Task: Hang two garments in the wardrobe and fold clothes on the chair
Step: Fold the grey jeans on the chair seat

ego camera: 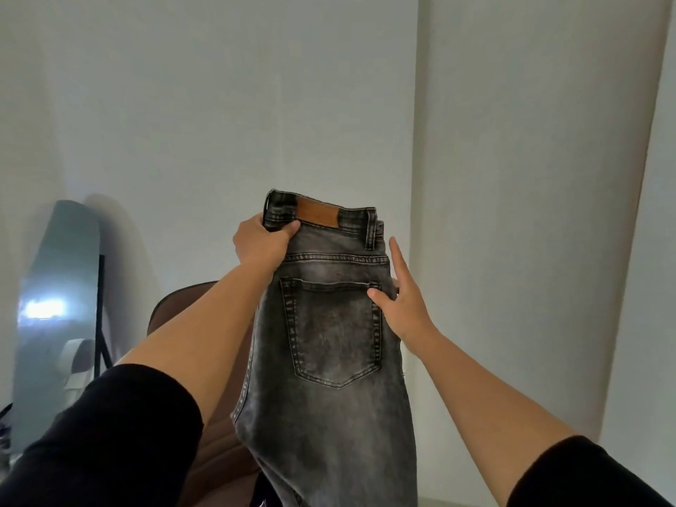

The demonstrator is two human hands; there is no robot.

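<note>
We see two arms entering from the lower edge of the view. Each wears a black sleeve: the left sleeve (109, 433) and the right sleeve (589, 477) are both of plain, matte fabric, pushed up so that the forearms are bare. The left hand (261, 243) and right hand (406, 301) are bare. We observe no rings, watch or markings.
</note>
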